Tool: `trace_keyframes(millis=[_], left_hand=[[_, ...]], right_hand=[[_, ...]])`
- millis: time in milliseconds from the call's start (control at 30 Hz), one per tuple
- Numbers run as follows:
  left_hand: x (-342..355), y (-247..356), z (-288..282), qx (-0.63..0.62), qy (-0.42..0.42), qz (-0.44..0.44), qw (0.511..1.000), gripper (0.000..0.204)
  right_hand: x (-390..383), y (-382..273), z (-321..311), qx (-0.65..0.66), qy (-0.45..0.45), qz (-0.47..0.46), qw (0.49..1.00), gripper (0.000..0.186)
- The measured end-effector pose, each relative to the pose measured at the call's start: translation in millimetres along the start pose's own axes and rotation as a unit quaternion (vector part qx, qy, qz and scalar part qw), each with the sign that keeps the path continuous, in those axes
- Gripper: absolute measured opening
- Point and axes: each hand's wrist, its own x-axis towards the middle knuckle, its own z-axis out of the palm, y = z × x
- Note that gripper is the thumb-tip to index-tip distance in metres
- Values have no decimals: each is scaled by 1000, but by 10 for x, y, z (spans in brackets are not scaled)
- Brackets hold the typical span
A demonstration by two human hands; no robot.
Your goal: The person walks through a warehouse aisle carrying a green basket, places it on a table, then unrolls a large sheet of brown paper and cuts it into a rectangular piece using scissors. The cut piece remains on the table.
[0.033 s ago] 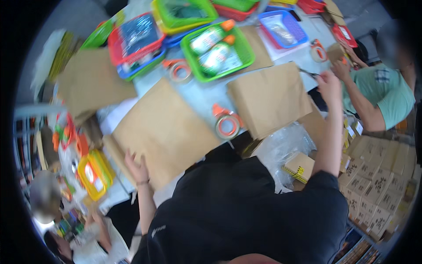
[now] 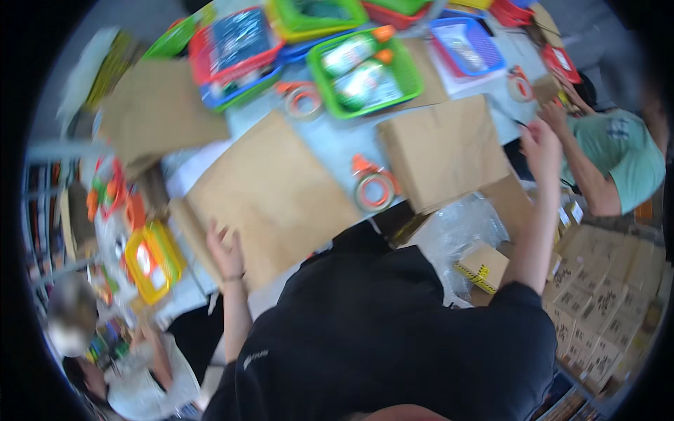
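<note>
A wide sheet of brown paper point(image 2: 277, 196) lies on the table in front of me, its left edge rolled or folded. My left hand point(image 2: 226, 252) is at that left edge, fingers spread, holding nothing. Whether it rests on the paper or hovers just above is unclear. Out to the right, my right hand point(image 2: 540, 144) is closed, beyond the right edge of a brown paper stack point(image 2: 446, 151). A small dark thing shows at its fingertips, too blurred to name. An orange tape dispenser point(image 2: 375, 191) sits between sheet and stack.
Behind the sheet stand a green basket point(image 2: 393, 102) with white-and-green bottles and another tape dispenser point(image 2: 302, 102). Clear plastic point(image 2: 456, 235) lies below the stack. Cardboard boxes point(image 2: 597, 295) are piled at right. One person point(image 2: 607, 151) works at right, another point(image 2: 151, 372) at lower left.
The whole view has shifted slightly, so the table things appear farther right. My right hand has moved a little rightward and covers more of the small dark thing. My left hand stays by the sheet's edge.
</note>
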Motion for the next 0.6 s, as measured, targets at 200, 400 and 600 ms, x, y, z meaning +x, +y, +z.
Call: trace_keyframes(millis=[200,400,600], left_hand=[[-273,380,-241,-331,-157,-85,926,51],[-724,318,-1190,-558,-372,-250,698,42],[-1287,-156,-1636,-461,-254,-256,811,27]], right_hand=[[-1868,-1666,185,-39,-8,-214,976,9],[-3338,-2409,1283,51,-259,-445,856,19],[-4361,-2698,2108,71,-255,-450,853,19]])
